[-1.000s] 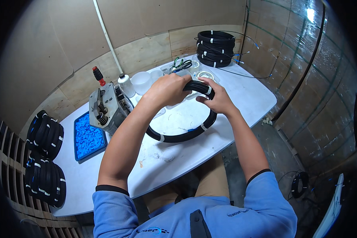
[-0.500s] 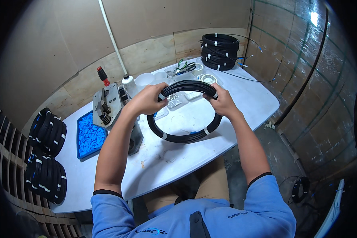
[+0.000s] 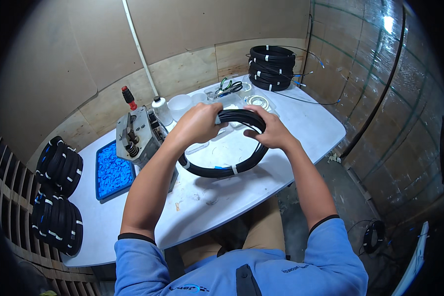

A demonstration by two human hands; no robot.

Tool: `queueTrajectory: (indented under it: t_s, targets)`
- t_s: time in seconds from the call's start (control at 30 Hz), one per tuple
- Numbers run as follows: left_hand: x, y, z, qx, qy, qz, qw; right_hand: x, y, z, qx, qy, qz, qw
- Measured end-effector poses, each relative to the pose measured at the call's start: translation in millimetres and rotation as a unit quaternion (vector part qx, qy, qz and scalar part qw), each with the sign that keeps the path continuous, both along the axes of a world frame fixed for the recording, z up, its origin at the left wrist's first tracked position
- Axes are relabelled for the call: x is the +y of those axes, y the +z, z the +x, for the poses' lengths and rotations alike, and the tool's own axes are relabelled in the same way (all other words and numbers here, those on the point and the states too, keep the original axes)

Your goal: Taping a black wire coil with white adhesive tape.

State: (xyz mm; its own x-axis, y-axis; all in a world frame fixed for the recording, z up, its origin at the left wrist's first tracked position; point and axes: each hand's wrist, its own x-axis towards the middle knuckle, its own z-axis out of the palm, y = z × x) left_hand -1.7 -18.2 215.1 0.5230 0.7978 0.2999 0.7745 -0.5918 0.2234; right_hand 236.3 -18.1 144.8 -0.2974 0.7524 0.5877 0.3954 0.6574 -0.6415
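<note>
A coil of black cable (image 3: 251,162), bound with white tape bands, is tilted up over the table in front of me. My left hand (image 3: 201,123) grips its upper left part, with the fingers closed round the bundle. At the upper right, my right hand (image 3: 272,129) wraps the coil, the thumb inside the ring and the fingers over its outer side. A small blue piece (image 3: 219,167) shows at the coil's lower inner edge. Part of the coil's left side is hidden behind my left hand and forearm.
On the white table (image 3: 301,133) stand a metal hand press (image 3: 138,133), a blue tray of small blue parts (image 3: 114,170), a white-capped bottle (image 3: 160,106), a white bowl (image 3: 180,104) and scissors (image 3: 234,88). Coils are stacked at far right (image 3: 271,69) and left (image 3: 59,167).
The coil has turned in my hands, its tape bands shifting round. My left hand has moved right and my right hand slightly left, so they are closer together.
</note>
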Motion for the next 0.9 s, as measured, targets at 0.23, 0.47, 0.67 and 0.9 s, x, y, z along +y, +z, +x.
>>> queueTrajectory:
  t_s: [0.23, 0.47, 0.67, 0.9]
  targets:
    - [19, 1, -1, 0.007, -0.009, -0.04, 0.999, 15, 1, 3, -0.068, -0.021, -0.088, 0.994]
    - [21, 2, -7, -0.026, -0.026, -0.087, 0.996, 14, -4, 7, -0.087, -0.052, -0.057, 0.993]
    - [22, -18, -8, 0.001, -0.017, 0.074, 0.997, 15, -11, 12, -0.075, -0.066, -0.054, 0.993]
    - [7, -6, -16, -0.023, -0.023, -0.007, 0.999, 9, -1, 7, -0.092, -0.052, -0.065, 0.992]
